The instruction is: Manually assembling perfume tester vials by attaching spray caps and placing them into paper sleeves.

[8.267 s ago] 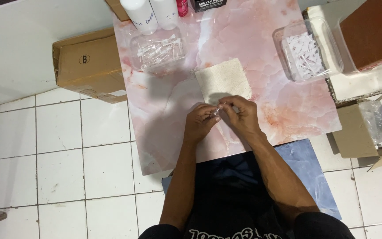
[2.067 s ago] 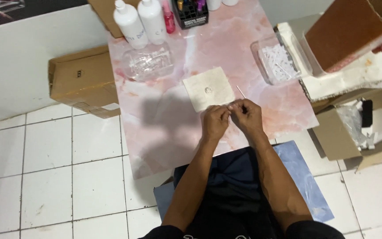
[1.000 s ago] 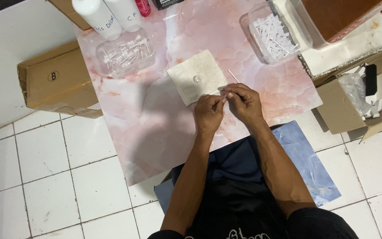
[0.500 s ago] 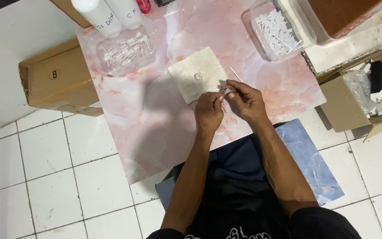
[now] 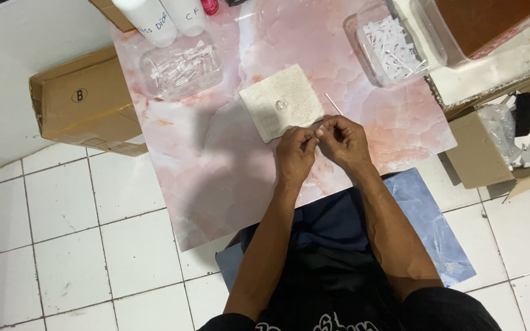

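Right hand (image 5: 345, 138) and left hand (image 5: 297, 151) pinch a thin white stick (image 5: 332, 103) — angled up-left.

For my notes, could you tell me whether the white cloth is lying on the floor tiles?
No, the white cloth lies on the pink marbled board.

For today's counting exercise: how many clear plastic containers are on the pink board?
2. One clear container of small clear pieces sits at the board's far left; another container of white strips sits far right. More may lie outside the frame.
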